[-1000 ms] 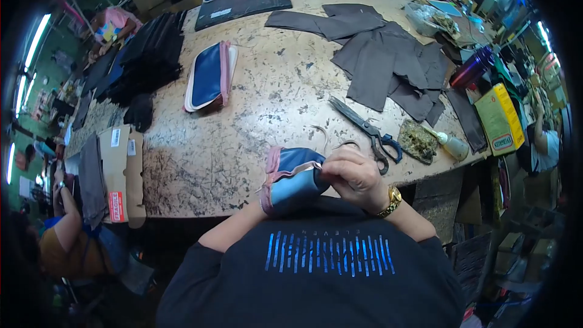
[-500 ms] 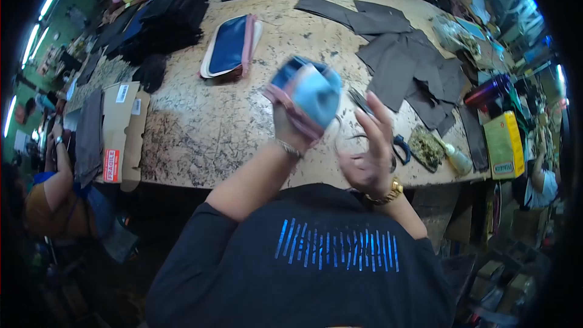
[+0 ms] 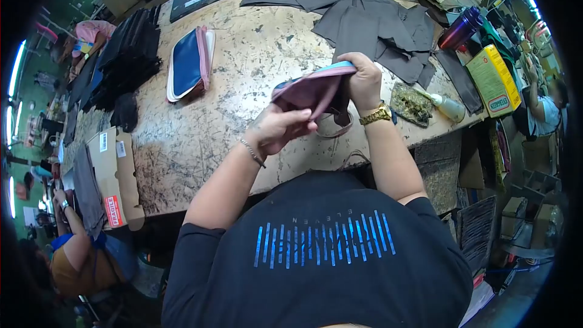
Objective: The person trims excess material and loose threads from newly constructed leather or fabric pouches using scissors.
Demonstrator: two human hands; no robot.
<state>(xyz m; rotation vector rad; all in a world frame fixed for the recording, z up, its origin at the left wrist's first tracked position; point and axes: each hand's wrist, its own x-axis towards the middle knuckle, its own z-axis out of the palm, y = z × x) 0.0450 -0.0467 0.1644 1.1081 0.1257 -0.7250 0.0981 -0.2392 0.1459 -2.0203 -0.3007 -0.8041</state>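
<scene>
Over the front of the table, both hands hold a pink-edged leather pouch piece [image 3: 310, 93] with a strip of blue showing along its top. My left hand [image 3: 280, 126] grips its lower left edge between thumb and fingers. At the upper right end, my right hand [image 3: 365, 82] is closed around the piece, fingers folded over the rim. The pouch is tilted, its pink side facing me. Below it a thin loop of strap [image 3: 343, 130] shows near the right wrist. To the left lies a similar blue panel [image 3: 187, 61] with pink and white edges.
Dark grey cut pieces [image 3: 376, 24] spread across the back right. A stack of black pieces [image 3: 124, 54] sits at left, a flattened carton [image 3: 115, 170] at the left edge. On the right are a glue bottle [image 3: 449, 108], purple flask [image 3: 461, 27] and yellow box [image 3: 495, 82]. People work on both sides.
The right hand, free and spread before, now grips the pouch's far right end. The pouch has turned from its blue side to its pink side. The view has shifted to the right.
</scene>
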